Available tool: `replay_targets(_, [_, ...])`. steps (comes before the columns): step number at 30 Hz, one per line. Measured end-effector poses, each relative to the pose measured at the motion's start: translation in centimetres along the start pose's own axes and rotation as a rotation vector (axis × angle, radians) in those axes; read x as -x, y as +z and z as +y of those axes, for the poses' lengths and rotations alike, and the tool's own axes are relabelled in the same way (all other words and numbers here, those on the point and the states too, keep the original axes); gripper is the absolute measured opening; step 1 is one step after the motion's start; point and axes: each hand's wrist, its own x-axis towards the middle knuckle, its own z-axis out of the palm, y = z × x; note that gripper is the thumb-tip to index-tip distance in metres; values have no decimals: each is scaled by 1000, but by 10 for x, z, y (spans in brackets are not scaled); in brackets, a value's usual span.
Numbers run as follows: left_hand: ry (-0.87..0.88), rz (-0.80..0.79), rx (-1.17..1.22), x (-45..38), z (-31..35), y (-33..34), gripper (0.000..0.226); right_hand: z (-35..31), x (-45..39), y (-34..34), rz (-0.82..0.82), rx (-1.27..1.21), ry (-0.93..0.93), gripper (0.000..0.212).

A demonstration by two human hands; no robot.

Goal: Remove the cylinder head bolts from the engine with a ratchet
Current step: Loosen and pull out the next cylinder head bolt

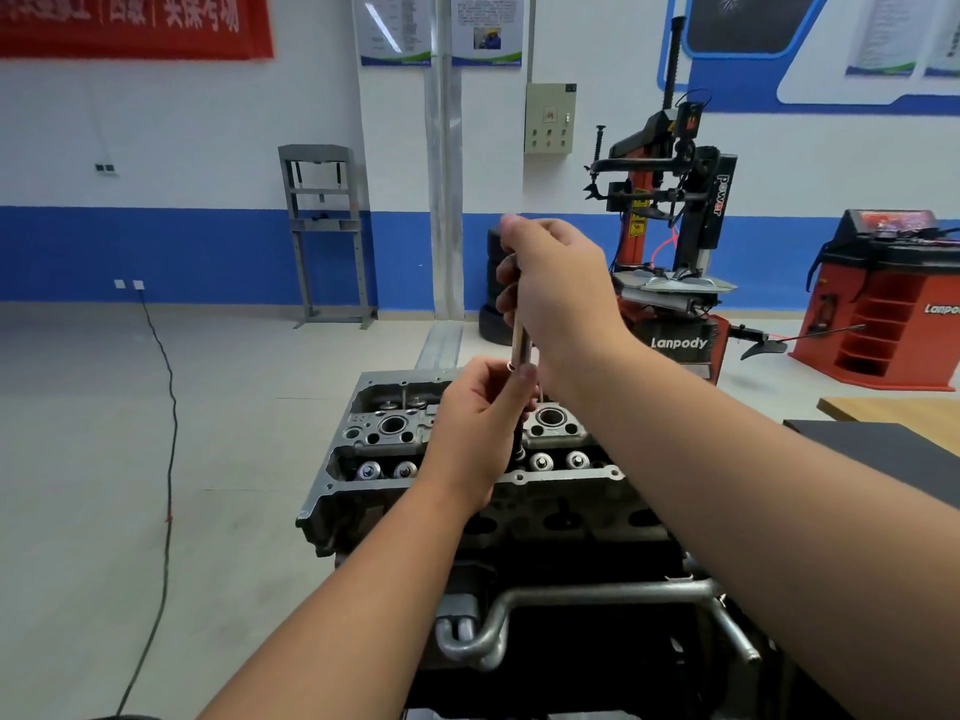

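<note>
At the far left of the frame, a black cable (167, 459) runs down across the floor. Near the middle, the left hand (475, 423) has its fingers curled around the low end of a shiny tool bar (519, 345). The bar stands almost straight up over the engine (363, 454) in the lower middle. Just right of it and higher up, the right hand (558, 293) grips the top of the bar. At the right stand a tire machine (670, 210) and a red cabinet (883, 304).
</note>
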Motion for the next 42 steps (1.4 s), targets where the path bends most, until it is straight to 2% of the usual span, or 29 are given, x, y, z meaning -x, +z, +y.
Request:
replay_targets(2, [11, 44, 5, 1, 2, 1, 45, 3, 3, 5, 17, -47, 6, 22])
replay_targets(4, [-1, 36, 23, 1, 4, 1, 57, 3, 1, 4, -37, -99, 17, 28])
replay_targets(7, [-30, -60, 83, 1, 4, -1, 39, -1, -7, -7, -228, -176, 84, 41])
replay_targets(10, [-34, -91, 70, 1, 3, -2, 32, -4, -12, -17, -373, -203, 153, 38])
replay_targets(12, [-8, -77, 44, 2, 2, -2, 32, -5, -9, -16, -355, -183, 169, 26])
replay_targets(14, [9, -51, 26, 2, 1, -2, 33, -6, -4, -11, -267, -83, 126, 18])
replay_targets(16, [19, -33, 8, 2, 0, -2, 31, -5, 0, -5, -142, 34, 49, 18])
replay_targets(18, [7, -27, 11, 1, 0, -2, 26, -1, 1, -3, -87, -22, 35, 22])
replay_targets(22, [-19, -15, 25, 1, 4, -1, 41, 5, -5, -7, -228, -212, 35, 34])
replay_targets(26, [-53, -81, 87, 1, 6, -2, 37, 2, -21, -18, -464, -216, 123, 41])
replay_targets(28, [-68, -105, 92, 1, 7, -1, 37, 1, -24, -21, -507, -230, 161, 37])
replay_targets(39, [-74, -102, 107, -3, 4, -3, 24, 5, -20, -18, -438, -277, 131, 32])
replay_targets(42, [-94, -88, 133, -4, 5, -3, 24, 2, -16, -12, -328, -255, 167, 27])
